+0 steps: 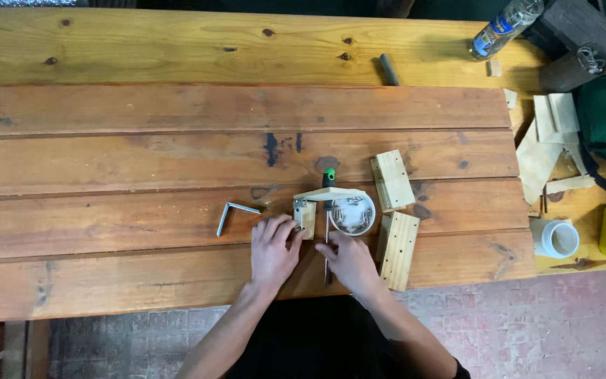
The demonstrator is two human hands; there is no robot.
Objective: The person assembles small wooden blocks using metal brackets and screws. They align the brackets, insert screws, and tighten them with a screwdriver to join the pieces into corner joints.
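From the head camera, looking straight down, both hands rest on a long wooden table. The left hand has its fingers curled together on a small wood block with a shiny metal bracket at its top corner. The block lies near the middle of the table, just beside a round white cup with screws inside. The right hand pinches its fingers shut on a thin screwdriver that stands up from the table, its green end at the top.

The block looks light, hard and stiff. It may slide on the smooth table, so it is best held flat by its long sides. The bracket looks thin with sharp edges.

A loose bent metal piece lies apart on the left. Two bigger wood blocks lie on the right, just beside the cup.
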